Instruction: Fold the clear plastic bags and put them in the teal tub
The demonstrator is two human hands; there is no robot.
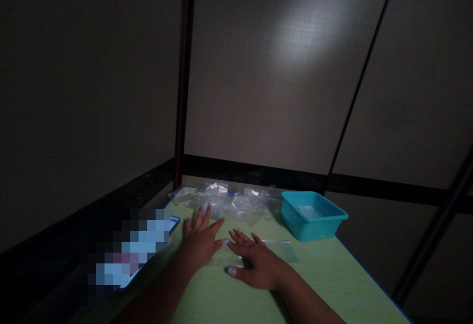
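My left hand (pixel 202 244) rests with fingers spread over the green tabletop, its fingertips pointing toward a heap of crumpled clear plastic bags (pixel 236 203). Beside it, my right hand (pixel 256 260) lies palm down with its fingers apart on a flat clear plastic bag (pixel 284 251). The bag's right end shows past the hand, while its middle is partly hidden beneath the fingers. My left thumb is close to the right fingertips; whether they touch I cannot tell.
A turquoise plastic basket (pixel 312 223) stands at the table's right, with something pale inside. On the left a lit phone or tablet (pixel 148 250), its screen blurred out, leans at a slant. Dark panelled walls (pixel 258 92) close in behind and to the left of the green table (pixel 332 284).
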